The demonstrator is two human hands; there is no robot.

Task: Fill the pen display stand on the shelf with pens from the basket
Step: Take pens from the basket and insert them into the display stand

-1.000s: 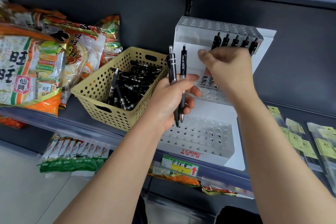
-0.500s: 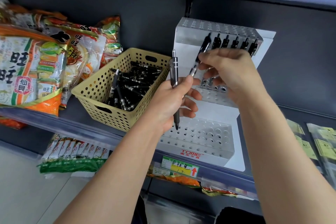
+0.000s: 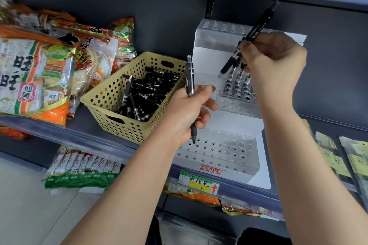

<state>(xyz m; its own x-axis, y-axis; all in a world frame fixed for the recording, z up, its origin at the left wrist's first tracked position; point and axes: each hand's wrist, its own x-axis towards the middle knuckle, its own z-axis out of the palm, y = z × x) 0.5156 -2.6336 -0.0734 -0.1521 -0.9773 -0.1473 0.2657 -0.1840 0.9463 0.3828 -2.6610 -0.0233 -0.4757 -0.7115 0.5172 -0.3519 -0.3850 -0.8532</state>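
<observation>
Seen from the head camera, the right hand (image 3: 272, 65) pinches a slim black click pen (image 3: 247, 40), tilted tip-down toward the upper tier of the clear acrylic tiered pen stand (image 3: 207, 55), apparently aiming beside the seated pens (image 3: 237, 77). The left hand (image 3: 187, 113) has its fingers clenched round a second black pen (image 3: 190, 77), upright, likely as a spare. The perforated yellow plastic basket (image 3: 103, 93) sits just left, within reach, many pens inside.

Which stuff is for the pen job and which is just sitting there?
For the job: pen display stand, yellow basket, loose pens, upright pen in left hand, tilted pen in right hand.
Lying about: snack bags, price label, green packets.
</observation>
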